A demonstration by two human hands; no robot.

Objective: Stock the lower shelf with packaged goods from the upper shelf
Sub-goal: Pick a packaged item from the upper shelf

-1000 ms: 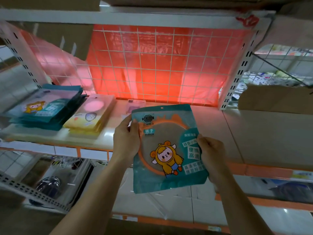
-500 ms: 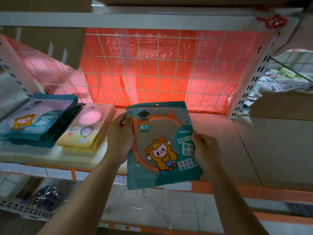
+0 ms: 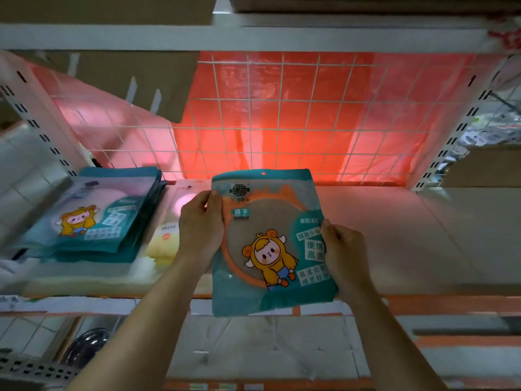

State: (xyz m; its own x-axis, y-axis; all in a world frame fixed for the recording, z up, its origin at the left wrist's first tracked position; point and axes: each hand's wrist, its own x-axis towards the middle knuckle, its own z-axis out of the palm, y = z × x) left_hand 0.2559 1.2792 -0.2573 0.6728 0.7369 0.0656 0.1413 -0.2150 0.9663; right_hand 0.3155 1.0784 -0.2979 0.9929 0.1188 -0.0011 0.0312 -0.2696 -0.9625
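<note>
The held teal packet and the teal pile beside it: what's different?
The held packet is one; the pile is several. The held packet stands upright between the left hand and right hand; the pile lies flat on the shelf. The held packet shows an orange ring; the pile's top one looks pinkish. Both are teal with a yellow cartoon figure.

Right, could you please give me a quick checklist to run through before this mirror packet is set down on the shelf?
1. Left hand grips the teal plastic mirror packet by its left edge: ok.
2. Right hand grips its right edge: ok.
3. Printed front faces the camera: ok.
4. White shelf board is bare to the packet's right: ok.
5. Stack of matching teal packets at left is squared up: cannot tell, blurred.
6. Packet's back is undamaged: cannot tell, hidden.
</note>
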